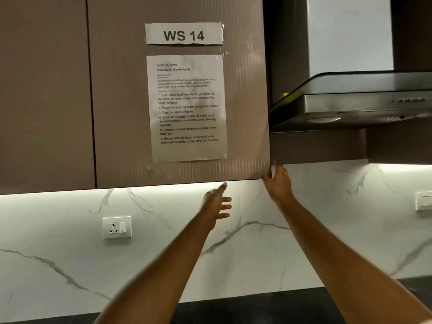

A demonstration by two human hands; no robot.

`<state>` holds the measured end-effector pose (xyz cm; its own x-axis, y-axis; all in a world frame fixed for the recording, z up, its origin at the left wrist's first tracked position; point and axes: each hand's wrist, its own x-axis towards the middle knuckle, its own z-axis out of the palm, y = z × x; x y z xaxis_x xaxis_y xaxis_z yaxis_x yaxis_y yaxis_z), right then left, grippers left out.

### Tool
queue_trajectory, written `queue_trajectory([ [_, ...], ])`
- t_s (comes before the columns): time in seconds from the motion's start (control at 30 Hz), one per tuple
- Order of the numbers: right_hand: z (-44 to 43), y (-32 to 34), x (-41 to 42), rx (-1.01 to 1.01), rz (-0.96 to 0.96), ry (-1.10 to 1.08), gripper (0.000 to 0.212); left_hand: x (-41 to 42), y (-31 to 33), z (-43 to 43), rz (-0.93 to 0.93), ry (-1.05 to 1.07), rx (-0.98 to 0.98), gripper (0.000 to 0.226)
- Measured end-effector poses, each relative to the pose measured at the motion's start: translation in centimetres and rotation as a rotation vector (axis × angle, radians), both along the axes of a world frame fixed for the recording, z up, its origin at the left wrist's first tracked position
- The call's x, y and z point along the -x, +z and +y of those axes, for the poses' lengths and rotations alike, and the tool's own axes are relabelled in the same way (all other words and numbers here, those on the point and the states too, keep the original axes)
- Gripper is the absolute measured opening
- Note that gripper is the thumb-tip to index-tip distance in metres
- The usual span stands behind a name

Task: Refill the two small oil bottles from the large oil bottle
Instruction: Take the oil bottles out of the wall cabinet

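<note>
The cabinet door fills the upper middle of the frame, with the hood at upper right. My right hand grips the door's lower right corner. My left hand hovers just under its edge, fingers spread wide (where the bottles are I cannot tell).

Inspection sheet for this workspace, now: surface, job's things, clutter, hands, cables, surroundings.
Surface: dark counter, only a strip shows at the bottom.
Job's things: nothing seen.
Clutter: yellow thing on the hood, too hidden to name.
Hands: right hand grips the door at its lower right corner; left hand open, fingers spread, below the door's edge.
Cables: nothing seen.
Surroundings: task sheet and WS 14 label on the door; marble backsplash, socket at left, switch at right.
</note>
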<state>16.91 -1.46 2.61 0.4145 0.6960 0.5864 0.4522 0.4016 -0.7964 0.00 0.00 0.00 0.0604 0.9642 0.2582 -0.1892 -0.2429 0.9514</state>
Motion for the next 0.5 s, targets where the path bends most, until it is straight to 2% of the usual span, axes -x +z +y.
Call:
queue_trajectory([
  [0.07,0.3,0.1,-0.5,0.088,0.197,0.211,0.041,-0.6,0.4,0.2,-0.263,-0.153,0.140,0.040],
  [0.13,0.2,0.4,-1.1,0.112,0.339,0.342,0.034,-0.9,0.6,0.7,-0.525,-0.215,0.085,0.046],
  [0.23,-0.2,0.9,-2.2,0.133,0.478,0.429,0.030,-1.2,0.8,0.8,-0.705,-0.228,0.058,0.052],
  [0.3,-0.5,1.1,-2.8,0.135,0.520,0.440,0.026,-1.3,0.9,0.6,-0.757,-0.244,0.084,0.060],
  [0.5,-1.3,1.0,-4.6,0.170,0.486,0.494,0.020,-0.6,0.5,-0.3,-0.655,-0.285,0.054,0.073],
])
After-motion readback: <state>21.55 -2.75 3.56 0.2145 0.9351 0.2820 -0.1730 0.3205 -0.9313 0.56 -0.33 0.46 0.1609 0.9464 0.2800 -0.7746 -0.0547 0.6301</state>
